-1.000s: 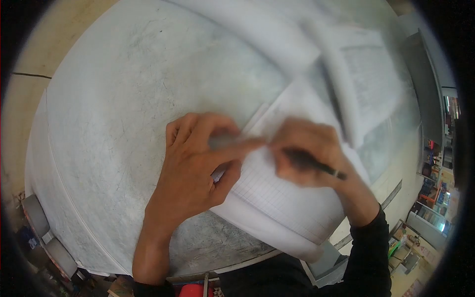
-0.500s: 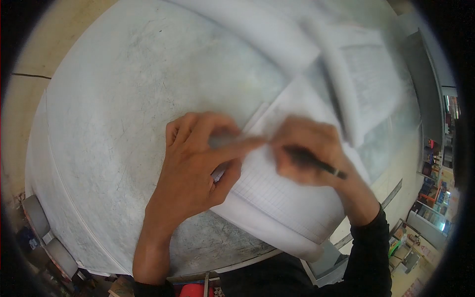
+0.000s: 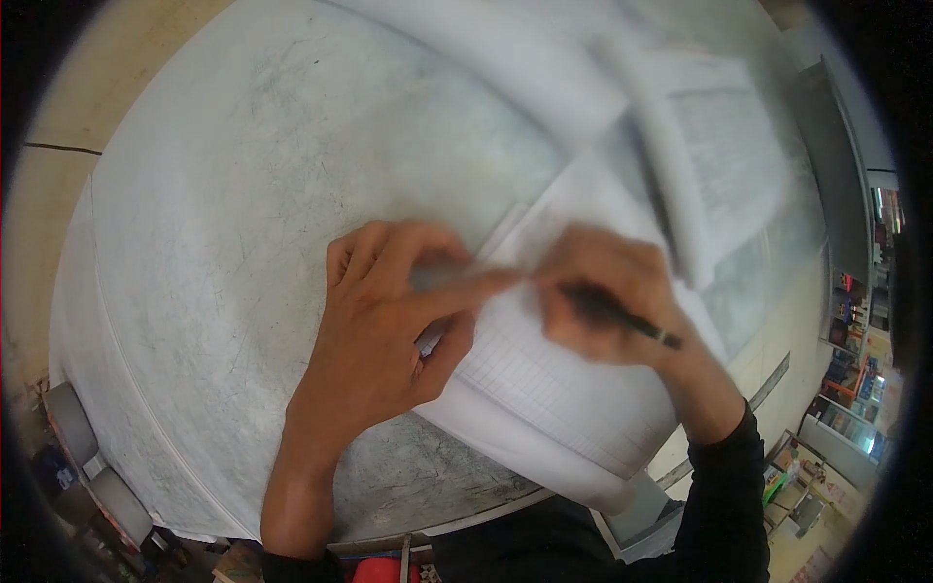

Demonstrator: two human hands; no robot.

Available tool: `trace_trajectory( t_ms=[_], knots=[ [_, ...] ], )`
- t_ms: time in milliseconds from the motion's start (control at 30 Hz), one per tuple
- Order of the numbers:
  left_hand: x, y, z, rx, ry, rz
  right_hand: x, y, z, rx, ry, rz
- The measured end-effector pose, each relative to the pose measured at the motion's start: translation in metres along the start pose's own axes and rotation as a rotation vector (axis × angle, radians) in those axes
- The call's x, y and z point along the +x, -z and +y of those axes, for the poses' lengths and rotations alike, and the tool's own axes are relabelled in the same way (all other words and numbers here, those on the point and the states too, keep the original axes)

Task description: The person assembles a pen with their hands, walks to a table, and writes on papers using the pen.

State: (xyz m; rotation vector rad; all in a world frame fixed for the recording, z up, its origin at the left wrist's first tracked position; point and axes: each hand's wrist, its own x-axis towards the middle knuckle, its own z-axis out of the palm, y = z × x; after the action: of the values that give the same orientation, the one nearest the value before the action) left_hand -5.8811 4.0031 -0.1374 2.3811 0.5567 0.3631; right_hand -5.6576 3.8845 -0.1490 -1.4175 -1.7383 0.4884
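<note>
Because the left hand [image 3: 374, 325] lies loosely spread, fingers open, at the left edge of the gridded paper [image 3: 554, 389] right of centre, that sheet could slip if the pen [image 3: 630, 321], gripped by the right hand [image 3: 614, 270], pushes hard. The pen's tip is hidden; blur obscures the papers [image 3: 729, 146] at upper right.

The left hand [image 3: 384, 325] and right hand [image 3: 607, 291] are bare. A black sleeve [image 3: 724, 496] shows at lower right, a black cuff [image 3: 292, 568] at bottom left, black clothing [image 3: 525, 544] at bottom centre.
</note>
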Motion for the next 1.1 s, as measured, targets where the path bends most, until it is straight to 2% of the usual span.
trace_trajectory(
  t_ms=[600,700,767,1100],
  knots=[
    [0.0,0.0,0.0,0.005,0.021,-0.025,0.0,0.004,0.002,0.047,-0.028,0.038],
    [0.0,0.0,0.001,-0.003,0.027,-0.027,0.001,0.008,0.0,0.058,-0.118,0.091],
    [0.0,0.001,0.002,-0.004,0.028,-0.028,0.0,0.007,0.0,0.168,-0.299,0.122],
    [0.001,0.001,0.002,-0.015,0.048,-0.025,0.005,0.024,0.001,0.237,-0.323,-0.011]
  ],
)
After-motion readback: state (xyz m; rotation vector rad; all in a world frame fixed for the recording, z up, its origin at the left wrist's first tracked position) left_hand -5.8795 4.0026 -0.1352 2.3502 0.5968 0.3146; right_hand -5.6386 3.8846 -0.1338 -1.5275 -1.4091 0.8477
